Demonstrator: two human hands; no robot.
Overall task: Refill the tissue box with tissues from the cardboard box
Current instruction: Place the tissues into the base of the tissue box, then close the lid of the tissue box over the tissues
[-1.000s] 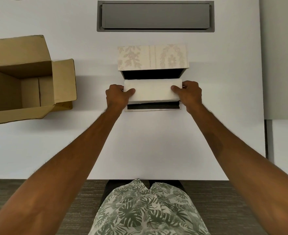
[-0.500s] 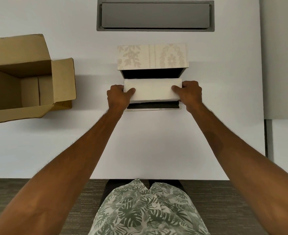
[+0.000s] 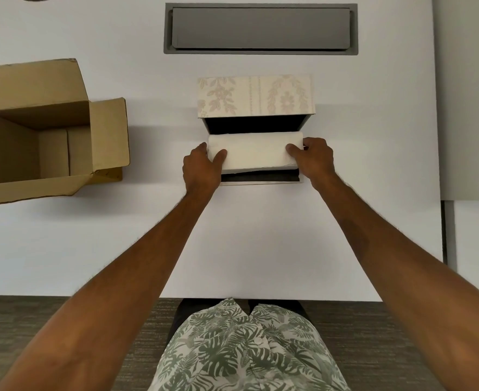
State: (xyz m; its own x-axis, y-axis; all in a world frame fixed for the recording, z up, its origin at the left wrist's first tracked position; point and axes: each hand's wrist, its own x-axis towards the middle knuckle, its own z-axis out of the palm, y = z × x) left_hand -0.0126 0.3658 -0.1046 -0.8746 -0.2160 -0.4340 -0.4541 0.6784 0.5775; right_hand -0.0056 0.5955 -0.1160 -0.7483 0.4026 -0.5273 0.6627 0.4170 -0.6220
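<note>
A white stack of tissues (image 3: 256,153) sits in the open tissue box (image 3: 260,179), whose floral-patterned lid (image 3: 256,95) stands flipped up behind it. My left hand (image 3: 203,167) grips the stack's left end, thumb on top. My right hand (image 3: 314,159) grips the right end the same way. A strip of the box's dark inside shows in front of and behind the tissues. The brown cardboard box (image 3: 43,134) lies open at the left of the table, and nothing shows inside it.
The white table (image 3: 91,244) carries a grey cable hatch (image 3: 260,28) at the back. A second table surface (image 3: 469,108) adjoins on the right. My patterned shirt (image 3: 244,348) and the floor lie below the table's front edge.
Both hands have pushed the tissue stack slightly further back and down into the tissue box. The cardboard box has not moved.
</note>
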